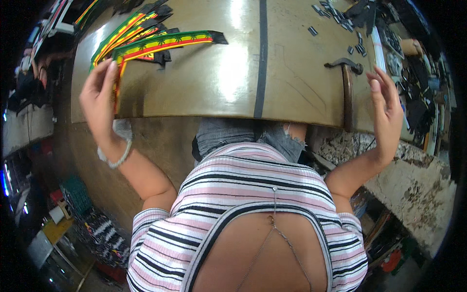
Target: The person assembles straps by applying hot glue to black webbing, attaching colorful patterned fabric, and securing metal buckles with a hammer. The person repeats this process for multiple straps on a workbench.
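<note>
My left hand (99, 95) is at the table's left side, thumb and fingers closed on a green, yellow and red strap (168, 43) with a leaf pattern and a black end. The strap bends at my fingertips; one part lies to the right across the table, another hangs toward the near edge. Just beyond it, more straps (129, 31) of the same pattern lie in an overlapping pile. My right hand (386, 104) is raised near the table's right edge, fingers loosely curved and apart, with nothing visible in them. A hammer (347, 92) lies beside it, its handle toward me.
The brown table (189, 90) has a dark stripe (261, 58) across it. Small dark metal-looking pieces (335, 15) are scattered at the far right. Scissors (405, 74) and dark pieces of material (418, 104) crowd the right side. A worn ledge (413, 190) stands near my right elbow.
</note>
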`<state>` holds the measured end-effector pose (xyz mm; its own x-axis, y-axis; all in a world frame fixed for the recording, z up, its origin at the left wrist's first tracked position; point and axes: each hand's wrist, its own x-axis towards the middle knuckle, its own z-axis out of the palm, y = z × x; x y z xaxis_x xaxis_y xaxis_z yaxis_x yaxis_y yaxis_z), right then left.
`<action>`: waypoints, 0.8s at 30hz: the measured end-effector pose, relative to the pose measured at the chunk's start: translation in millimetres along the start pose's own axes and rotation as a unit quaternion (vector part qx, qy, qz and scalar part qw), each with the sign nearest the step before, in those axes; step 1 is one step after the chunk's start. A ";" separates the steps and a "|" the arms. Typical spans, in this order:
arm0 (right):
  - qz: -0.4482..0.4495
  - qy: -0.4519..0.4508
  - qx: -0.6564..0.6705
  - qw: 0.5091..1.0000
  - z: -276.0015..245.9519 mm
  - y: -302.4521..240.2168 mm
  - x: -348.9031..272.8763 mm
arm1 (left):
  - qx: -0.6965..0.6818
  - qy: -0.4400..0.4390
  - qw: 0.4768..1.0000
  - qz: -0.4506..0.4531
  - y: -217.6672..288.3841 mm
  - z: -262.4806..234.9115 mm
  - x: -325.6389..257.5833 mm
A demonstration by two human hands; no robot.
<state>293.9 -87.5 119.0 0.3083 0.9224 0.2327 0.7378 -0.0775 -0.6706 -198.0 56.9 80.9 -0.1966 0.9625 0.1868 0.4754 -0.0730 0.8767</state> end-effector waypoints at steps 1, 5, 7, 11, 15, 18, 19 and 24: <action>-0.039 -0.001 -0.004 0.999 7.3 -22.8 3.3 | -0.064 -0.020 0.997 0.047 18.9 -2.6 -6.8; -0.242 0.080 0.089 0.963 49.3 -90.7 16.8 | -0.101 -0.073 0.971 0.203 85.0 18.1 -43.1; -0.279 0.099 0.110 0.949 68.9 -109.1 11.5 | -0.078 -0.102 0.948 0.291 109.1 40.8 -50.9; -0.220 0.022 0.124 0.967 93.5 -104.3 9.2 | -0.151 -0.196 0.942 0.228 118.1 98.8 -47.6; 0.026 -0.049 0.209 0.976 142.0 -63.2 26.4 | -0.082 -0.239 0.951 0.176 76.1 167.5 -31.7; 0.061 -0.060 0.147 0.985 179.6 -31.5 24.6 | 0.008 -0.291 0.951 0.103 41.5 195.5 -33.1; 0.001 -0.035 0.145 0.989 186.8 -23.4 23.0 | -0.017 -0.276 0.953 0.123 33.4 200.8 -35.1; -0.054 0.007 0.087 0.995 201.5 -10.5 14.0 | -0.009 -0.258 0.957 0.131 21.5 210.0 -39.6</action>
<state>169.4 2.5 -12.6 0.2430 0.9161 0.3190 0.6519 0.0893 -0.7530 0.1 72.1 -0.7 0.3798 0.9110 0.1610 0.4340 -0.3291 0.8387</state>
